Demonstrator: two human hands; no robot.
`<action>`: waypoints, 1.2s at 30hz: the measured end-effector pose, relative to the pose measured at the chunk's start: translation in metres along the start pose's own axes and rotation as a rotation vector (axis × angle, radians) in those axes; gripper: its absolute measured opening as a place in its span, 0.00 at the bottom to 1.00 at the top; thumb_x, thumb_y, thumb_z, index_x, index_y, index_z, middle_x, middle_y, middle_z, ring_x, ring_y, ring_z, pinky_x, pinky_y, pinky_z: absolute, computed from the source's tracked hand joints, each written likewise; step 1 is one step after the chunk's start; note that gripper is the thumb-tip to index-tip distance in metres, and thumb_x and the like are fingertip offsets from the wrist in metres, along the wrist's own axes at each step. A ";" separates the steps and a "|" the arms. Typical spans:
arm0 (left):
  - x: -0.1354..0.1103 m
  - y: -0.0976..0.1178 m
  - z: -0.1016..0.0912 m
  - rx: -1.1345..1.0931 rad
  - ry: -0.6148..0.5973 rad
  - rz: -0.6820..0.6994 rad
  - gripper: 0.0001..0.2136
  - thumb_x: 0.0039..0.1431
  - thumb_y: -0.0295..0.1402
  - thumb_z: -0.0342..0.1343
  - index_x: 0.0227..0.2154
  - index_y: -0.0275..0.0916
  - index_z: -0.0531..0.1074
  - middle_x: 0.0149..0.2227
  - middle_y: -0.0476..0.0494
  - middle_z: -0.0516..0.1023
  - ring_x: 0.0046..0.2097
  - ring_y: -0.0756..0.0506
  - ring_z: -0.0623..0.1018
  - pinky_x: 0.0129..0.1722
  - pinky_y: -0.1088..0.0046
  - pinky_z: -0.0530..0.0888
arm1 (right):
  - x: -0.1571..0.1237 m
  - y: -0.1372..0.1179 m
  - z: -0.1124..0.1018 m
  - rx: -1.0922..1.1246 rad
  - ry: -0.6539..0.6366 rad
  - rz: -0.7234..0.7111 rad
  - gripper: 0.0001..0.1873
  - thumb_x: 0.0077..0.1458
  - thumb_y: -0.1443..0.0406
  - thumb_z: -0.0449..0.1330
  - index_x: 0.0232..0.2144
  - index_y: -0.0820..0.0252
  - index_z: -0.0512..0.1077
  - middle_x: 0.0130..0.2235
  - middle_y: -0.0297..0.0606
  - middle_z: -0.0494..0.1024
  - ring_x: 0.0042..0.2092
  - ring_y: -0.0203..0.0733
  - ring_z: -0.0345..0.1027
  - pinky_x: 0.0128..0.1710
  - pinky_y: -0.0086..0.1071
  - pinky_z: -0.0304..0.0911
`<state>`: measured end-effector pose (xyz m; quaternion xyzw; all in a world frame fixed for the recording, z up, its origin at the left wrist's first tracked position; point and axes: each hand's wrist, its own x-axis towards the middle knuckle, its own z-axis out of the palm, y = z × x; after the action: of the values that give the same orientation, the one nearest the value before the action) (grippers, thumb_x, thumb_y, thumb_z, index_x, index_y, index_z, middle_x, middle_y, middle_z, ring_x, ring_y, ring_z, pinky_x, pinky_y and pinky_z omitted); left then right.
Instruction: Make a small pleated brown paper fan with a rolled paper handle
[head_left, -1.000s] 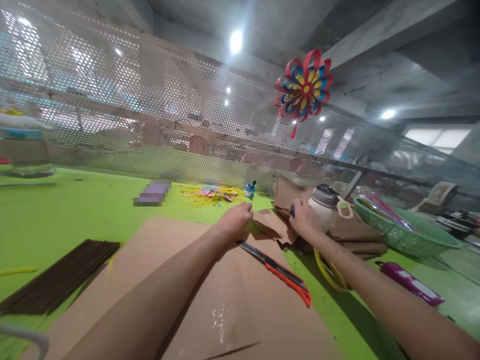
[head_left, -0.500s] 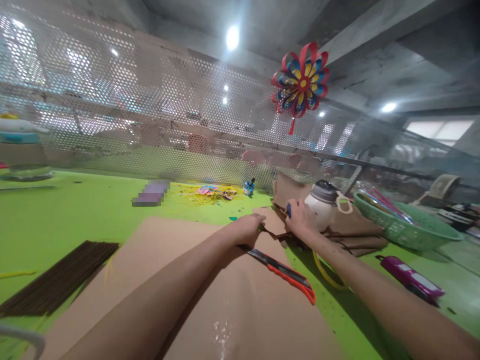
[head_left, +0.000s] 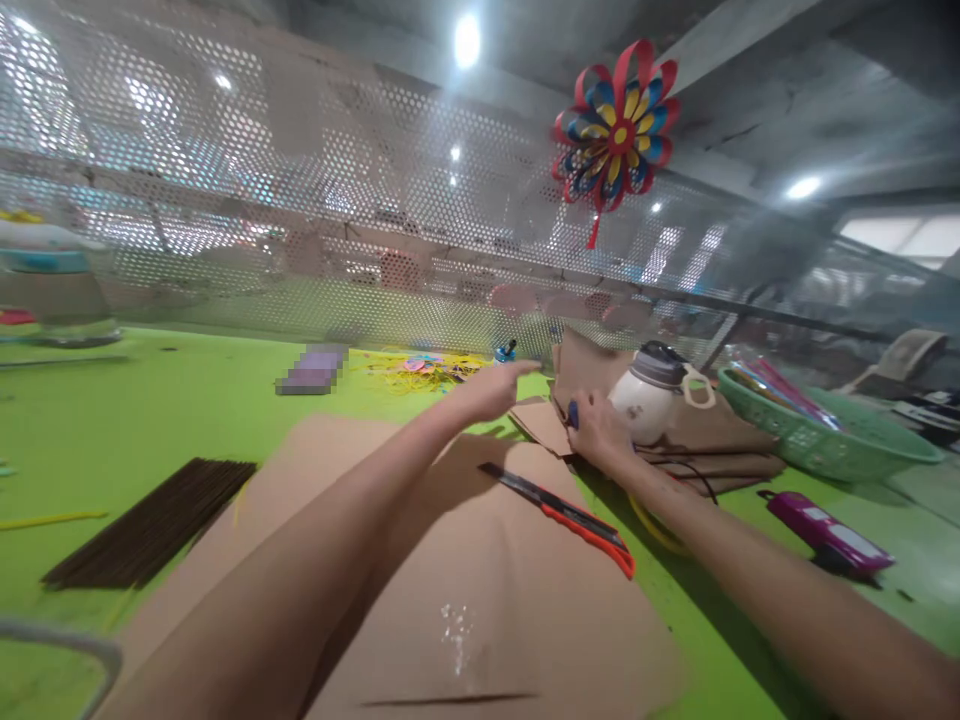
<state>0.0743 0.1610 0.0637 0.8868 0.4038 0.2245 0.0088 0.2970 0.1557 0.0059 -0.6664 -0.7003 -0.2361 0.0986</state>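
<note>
My left hand is raised over the far edge of the brown cardboard sheet, a finger stretched out to the right and nothing visible in its grasp. By the brown paper pile, my right hand is closed around a small dark blue object, mostly covered by the fingers. A loose piece of cardboard lies beside that hand. On the sheet, below both hands, rests a red-handled utility knife with its blade pointing to the upper left.
A white lidded bottle stands just beyond my right hand. Further right are a green basket and a purple device. Dark brown sticks lie at left; yellow strips and a small blue bottle sit behind.
My left hand has lifted off the cardboard and moved up and away, its finger now extended. The right hand stays by the paper pile with the blue object. The view has shifted slightly.
</note>
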 end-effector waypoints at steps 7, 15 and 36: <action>0.004 -0.019 -0.060 -0.247 0.083 -0.222 0.21 0.63 0.25 0.46 0.59 0.29 0.65 0.55 0.33 0.75 0.47 0.45 0.78 0.47 0.67 0.74 | -0.019 -0.004 -0.034 0.186 -0.016 -0.111 0.15 0.60 0.63 0.60 0.46 0.71 0.70 0.50 0.59 0.70 0.55 0.62 0.61 0.51 0.51 0.61; -0.029 -0.013 -0.070 -0.258 -0.043 -0.268 0.17 0.63 0.29 0.49 0.52 0.29 0.73 0.40 0.37 0.82 0.36 0.48 0.80 0.38 0.70 0.75 | -0.138 -0.059 -0.115 0.716 -0.287 -0.903 0.18 0.53 0.54 0.66 0.44 0.53 0.70 0.52 0.42 0.72 0.53 0.50 0.63 0.51 0.40 0.63; -0.205 0.059 -0.004 0.014 -0.066 -0.100 0.11 0.63 0.31 0.51 0.37 0.39 0.79 0.46 0.40 0.79 0.52 0.43 0.74 0.55 0.67 0.68 | -0.177 -0.076 -0.079 0.862 0.148 -0.909 0.11 0.66 0.70 0.50 0.37 0.59 0.73 0.36 0.43 0.77 0.41 0.45 0.69 0.42 0.39 0.66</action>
<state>-0.0028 -0.0266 -0.0016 0.8725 0.4487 0.1915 0.0270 0.2249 -0.0378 -0.0203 -0.1844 -0.9370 0.0036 0.2965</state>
